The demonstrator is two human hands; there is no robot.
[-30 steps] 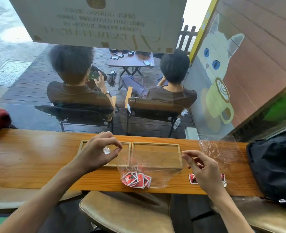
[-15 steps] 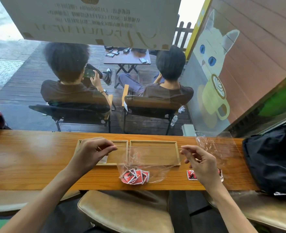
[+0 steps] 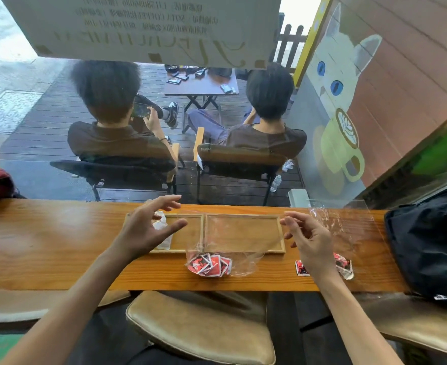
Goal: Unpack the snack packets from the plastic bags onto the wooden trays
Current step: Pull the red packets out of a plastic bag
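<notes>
Two wooden trays were seen side by side on the wooden counter (image 3: 46, 246), their long axes running left to right along it: the left tray (image 3: 188, 234) and the right tray (image 3: 243, 233), touching at a shared edge. A clear plastic bag (image 3: 230, 248) was draped over the right tray's near rim, its mouth lying toward the window and its closed end toward the counter's near edge, where a cluster of red snack packets (image 3: 209, 264) was gathered inside it. The left hand (image 3: 146, 230) was held over the left tray with fingers spread, nothing gripped; a small clear wrapper (image 3: 161, 225) lay just beneath it in the tray. The right hand (image 3: 309, 241) was held right of the right tray, fingers loosely curled; whether the bag's film was pinched could not be told. A second plastic bag (image 3: 348, 227) lay behind that hand, with more red packets (image 3: 344, 263) beside the wrist.
</notes>
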